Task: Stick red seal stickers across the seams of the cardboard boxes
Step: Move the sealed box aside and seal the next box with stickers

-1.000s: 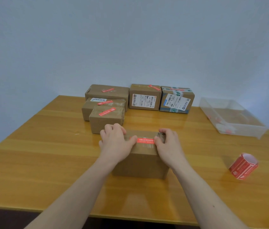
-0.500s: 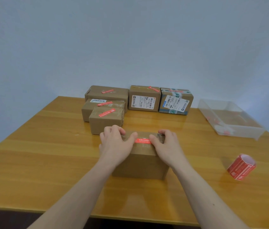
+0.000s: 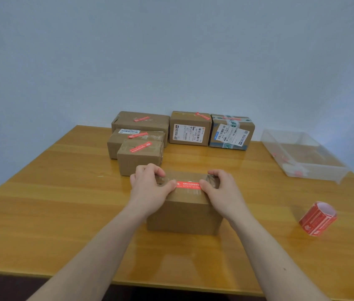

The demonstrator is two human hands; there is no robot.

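A brown cardboard box [image 3: 184,213] stands on the table in front of me. A red seal sticker [image 3: 188,185] lies across the seam on its top. My left hand [image 3: 150,187] grips the box's left end, with its thumb tip pressing the sticker's left end. My right hand [image 3: 223,192] grips the right end, with its thumb on the sticker's right end. The fingers of both hands curl over the far top edge. A roll of red stickers [image 3: 317,218] lies on the table to the right.
Several sealed boxes with red stickers stand at the back: a stack of three [image 3: 139,157] on the left, and two labelled ones [image 3: 190,131] [image 3: 231,133] beside it. A clear plastic tray [image 3: 302,155] sits far right. The wooden table's front edge [image 3: 171,285] is near me.
My right thumb has slid a little to the left along the sticker. Both hands stay on the box, which has not moved.
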